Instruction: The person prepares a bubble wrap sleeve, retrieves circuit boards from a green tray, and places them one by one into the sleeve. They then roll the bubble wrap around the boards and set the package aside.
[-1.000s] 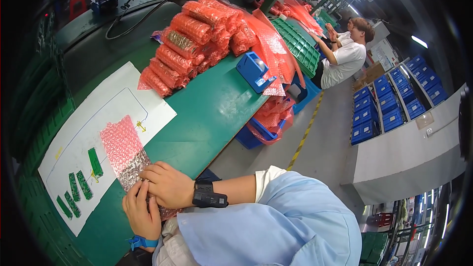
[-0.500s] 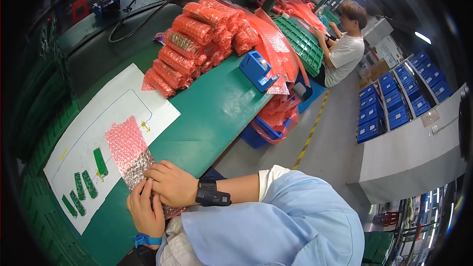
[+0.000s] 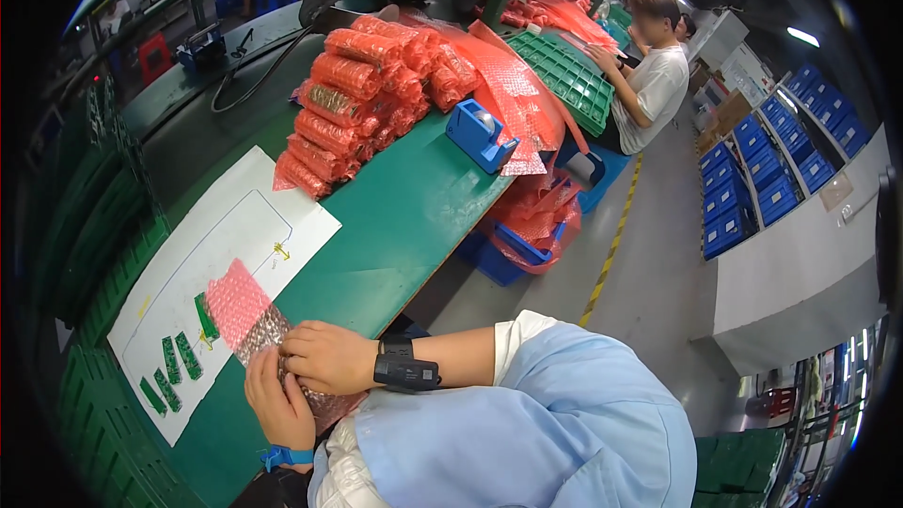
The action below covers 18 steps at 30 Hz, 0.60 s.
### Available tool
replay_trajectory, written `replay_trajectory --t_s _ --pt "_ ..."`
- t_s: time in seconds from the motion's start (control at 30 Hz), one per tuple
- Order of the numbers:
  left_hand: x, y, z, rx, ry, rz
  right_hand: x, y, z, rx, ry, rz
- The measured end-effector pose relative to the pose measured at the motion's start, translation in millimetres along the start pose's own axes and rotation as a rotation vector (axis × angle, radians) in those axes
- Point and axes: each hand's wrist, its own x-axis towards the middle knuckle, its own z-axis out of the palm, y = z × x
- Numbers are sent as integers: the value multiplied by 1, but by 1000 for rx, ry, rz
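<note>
Fingers of the left hand [image 3: 280,414] and right hand [image 3: 331,357] are laid close together on bubble wrap [image 3: 237,306]; whether anything is gripped beneath cannot be told. The wrap is spread across the desk [image 3: 376,259], its far end over a white sheet [image 3: 273,186]. It could be skewed by uneven pressure, or the nearest green strip [image 3: 209,324] nudged by its edge. Tiny writing on the sheet cannot be read.

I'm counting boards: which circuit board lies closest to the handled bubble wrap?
The uppermost green circuit board, left of that pink bubble wrap; the other four boards lie lower-left.
</note>
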Motion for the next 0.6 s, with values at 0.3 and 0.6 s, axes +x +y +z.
replay_trajectory --t_s 0.3,0.6 --pt "-27 2 -22 185 -135 16 -16 -30 -21 24 -255 -49" --pt "-8 -15 -6 238 -25 -57 -25 -37 -36 -33 -277 -132"
